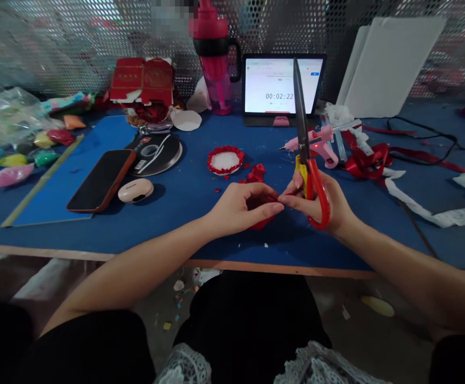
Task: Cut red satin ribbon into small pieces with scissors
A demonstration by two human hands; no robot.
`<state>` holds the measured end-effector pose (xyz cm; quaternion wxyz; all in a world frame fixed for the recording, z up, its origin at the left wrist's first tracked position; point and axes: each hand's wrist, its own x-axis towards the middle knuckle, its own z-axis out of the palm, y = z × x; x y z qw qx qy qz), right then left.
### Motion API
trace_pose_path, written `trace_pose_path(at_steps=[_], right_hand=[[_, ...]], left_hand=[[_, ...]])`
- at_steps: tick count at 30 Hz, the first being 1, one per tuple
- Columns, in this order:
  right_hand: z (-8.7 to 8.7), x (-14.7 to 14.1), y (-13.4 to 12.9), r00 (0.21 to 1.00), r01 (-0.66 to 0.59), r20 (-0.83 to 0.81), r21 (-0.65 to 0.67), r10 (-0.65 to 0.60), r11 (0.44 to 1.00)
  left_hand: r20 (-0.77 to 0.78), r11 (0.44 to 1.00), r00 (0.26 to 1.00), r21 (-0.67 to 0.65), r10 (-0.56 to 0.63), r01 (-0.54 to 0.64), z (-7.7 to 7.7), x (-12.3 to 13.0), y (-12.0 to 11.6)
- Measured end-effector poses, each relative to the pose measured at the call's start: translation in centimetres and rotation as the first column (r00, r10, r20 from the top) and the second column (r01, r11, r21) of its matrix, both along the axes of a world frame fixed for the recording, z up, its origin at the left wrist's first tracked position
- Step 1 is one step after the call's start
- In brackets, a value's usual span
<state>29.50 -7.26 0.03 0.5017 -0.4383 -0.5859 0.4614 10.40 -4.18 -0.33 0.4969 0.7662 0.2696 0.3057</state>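
Note:
My left hand (248,208) is pinched closed on a small red ribbon piece, most of it hidden by the fingers; some red fabric (260,224) shows below the palm. Fingertips of my right hand (316,197) meet it there. Scissors (303,128) with red and yellow handles hang on my right hand, blades pointing up and away. Beyond my left hand lie red ribbon scraps (256,173). A white disc (225,160) edged with gathered red ribbon rests farther back on the blue table.
A pink glue gun (316,144) with a lit red light lies behind the scissors, beside tangled red ribbon (368,162). Leftward are a phone (100,181), an earbud case (135,190) and a ribbon spool (156,154). A tablet (283,88) and a pink bottle (216,64) stand behind.

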Motion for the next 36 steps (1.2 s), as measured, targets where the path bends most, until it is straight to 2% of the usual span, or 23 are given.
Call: trace_pose_path(at_steps=[4, 7, 9, 12, 16, 19, 23, 26, 30, 36], right_hand=[[-0.1, 0.1, 0.0, 0.999, 0.002, -0.033, 0.006, -0.002, 1.000], [-0.1, 1.1, 0.3, 0.996, -0.053, -0.074, 0.018, 0.054, 0.998], [-0.2, 2.1, 0.5, 0.987, -0.161, -0.015, 0.014, 0.161, 0.987], [-0.3, 3.4, 0.8, 0.932, -0.340, 0.127, -0.025, 0.341, 0.940], [0.0, 4.1, 0.8, 0.830, -0.451, 0.310, -0.114, 0.463, 0.885], [0.3, 3.9, 0.7, 0.800, -0.435, 0.389, -0.147, 0.456, 0.888], [0.3, 3.5, 0.7, 0.783, -0.413, 0.448, -0.145, 0.432, 0.899], [0.3, 3.3, 0.5, 0.754, -0.403, 0.516, -0.126, 0.407, 0.907], [0.3, 3.0, 0.3, 0.700, -0.376, 0.626, -0.085, 0.343, 0.923], [0.6, 2.6, 0.2, 0.668, -0.378, 0.678, -0.045, 0.306, 0.925]], left_hand=[[0.085, 0.968, 0.996, -0.251, 0.027, -0.005, -0.4, 0.5, -0.2], [0.207, 0.944, 0.965, -0.318, 0.161, -0.089, -0.4, 0.4, 0.2], [0.268, 0.923, 0.931, -0.357, 0.249, -0.144, -0.3, 0.1, 0.5], [0.345, 0.900, 0.877, -0.392, 0.335, -0.189, -0.1, -0.2, 1.0], [0.463, 0.889, 0.778, -0.377, 0.424, -0.260, 0.2, -0.5, 1.8], [0.505, 0.885, 0.737, -0.362, 0.450, -0.292, 0.4, -0.9, 2.1], [0.529, 0.886, 0.718, -0.352, 0.454, -0.301, 0.8, -1.0, 2.1], [0.512, 0.889, 0.736, -0.357, 0.444, -0.288, 0.9, -0.9, 1.9], [0.484, 0.914, 0.793, -0.342, 0.370, -0.217, 0.7, -0.8, 1.7], [0.457, 0.938, 0.836, -0.298, 0.304, -0.178, 0.4, -0.8, 1.4]])
